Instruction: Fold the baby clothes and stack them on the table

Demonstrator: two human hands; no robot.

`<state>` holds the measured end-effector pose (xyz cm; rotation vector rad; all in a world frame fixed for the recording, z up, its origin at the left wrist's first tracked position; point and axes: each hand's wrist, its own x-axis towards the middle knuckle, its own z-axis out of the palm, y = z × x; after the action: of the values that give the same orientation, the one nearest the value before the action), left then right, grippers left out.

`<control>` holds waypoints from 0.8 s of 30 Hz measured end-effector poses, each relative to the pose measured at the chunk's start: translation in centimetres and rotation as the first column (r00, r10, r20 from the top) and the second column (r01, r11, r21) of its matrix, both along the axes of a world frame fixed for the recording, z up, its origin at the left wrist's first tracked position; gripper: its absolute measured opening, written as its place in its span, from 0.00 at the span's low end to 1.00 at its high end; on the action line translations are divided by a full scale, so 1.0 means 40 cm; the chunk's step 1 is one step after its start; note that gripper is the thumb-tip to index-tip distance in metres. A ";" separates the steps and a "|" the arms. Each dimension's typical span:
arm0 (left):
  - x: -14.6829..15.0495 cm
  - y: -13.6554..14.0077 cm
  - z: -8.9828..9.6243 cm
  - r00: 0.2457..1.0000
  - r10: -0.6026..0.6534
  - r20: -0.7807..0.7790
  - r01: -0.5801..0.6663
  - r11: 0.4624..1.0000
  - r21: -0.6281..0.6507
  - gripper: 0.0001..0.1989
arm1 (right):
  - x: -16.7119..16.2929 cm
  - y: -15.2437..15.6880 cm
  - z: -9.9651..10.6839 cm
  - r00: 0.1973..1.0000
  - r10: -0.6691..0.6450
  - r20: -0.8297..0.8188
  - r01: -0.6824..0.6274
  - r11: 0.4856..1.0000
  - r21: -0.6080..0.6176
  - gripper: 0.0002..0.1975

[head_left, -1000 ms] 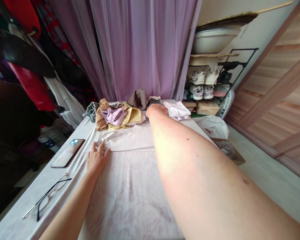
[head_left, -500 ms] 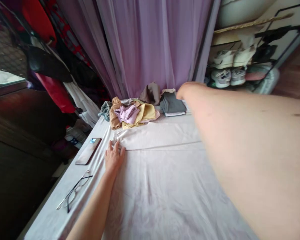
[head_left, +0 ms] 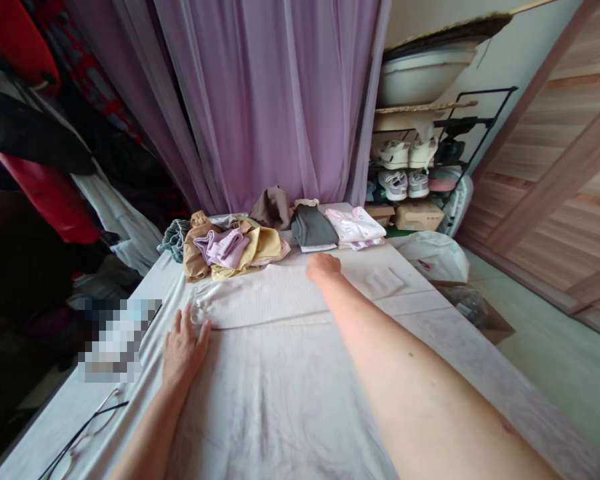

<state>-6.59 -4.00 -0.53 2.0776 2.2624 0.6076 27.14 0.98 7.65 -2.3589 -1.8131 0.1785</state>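
Both hands sit on the pale folded garment (head_left: 265, 300) that lies flat across the middle of the worktop (head_left: 480, 360). I see my left hand (head_left: 183, 347) spread flat, fingers apart, pressing the garment's near left corner. My right hand (head_left: 323, 265) reaches far forward over the cloth's far edge; it looks loosely curled with knuckles toward me, but I cannot tell whether it grips anything. The two hands are well apart, one at each end of the fold.

Beyond the garment, a heap of crumpled clothes (head_left: 233, 245) in tan, lilac and yellow sits against the purple curtain (head_left: 275, 100). Just right of it lies a folded grey garment (head_left: 313, 229), and beside that a folded white and pink piece (head_left: 356, 225). Near my left forearm, glasses (head_left: 80, 440) rest on the worktop's left side, with a blurred-out patch just above them. To the right stands a shoe rack (head_left: 420, 160) with pale sneakers, and a white plastic bag (head_left: 433, 257) lies on the floor below it.
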 end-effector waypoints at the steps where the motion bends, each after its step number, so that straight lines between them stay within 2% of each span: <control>1: -0.001 0.003 -0.001 1.000 0.018 0.021 -0.018 1.000 0.002 0.36 | 0.005 -0.025 -0.026 1.000 0.017 0.009 -0.017 1.000 0.015 0.13; 4: -0.006 0.011 -0.008 0.997 0.059 0.048 -0.059 0.998 -0.008 0.36 | 0.029 -0.091 -0.113 0.994 0.101 0.052 -0.106 0.989 0.099 0.19; 6: -0.009 0.015 -0.014 0.997 0.069 0.044 -0.069 0.998 -0.012 0.36 | 0.044 -0.123 -0.168 0.990 0.110 0.090 -0.122 0.981 0.149 0.22; 9: -0.016 0.021 -0.023 0.996 0.082 0.028 -0.082 0.997 -0.007 0.35 | 0.056 -0.146 -0.220 0.985 0.125 0.119 -0.145 0.973 0.178 0.22; 18: -0.037 0.028 -0.054 0.996 0.083 -0.038 -0.083 0.997 -0.001 0.39 | 0.065 -0.147 -0.250 0.983 0.138 0.121 -0.171 0.931 0.323 0.18; 24: -0.055 0.043 -0.072 0.982 0.177 0.070 -0.178 0.984 -0.002 0.39 | 0.073 -0.149 -0.273 0.984 0.140 0.107 -0.173 0.887 0.429 0.15</control>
<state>-8.81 -2.30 -3.41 1.8370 2.4249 0.6809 30.05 -5.00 -3.28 -1.9309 -1.8407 -0.2767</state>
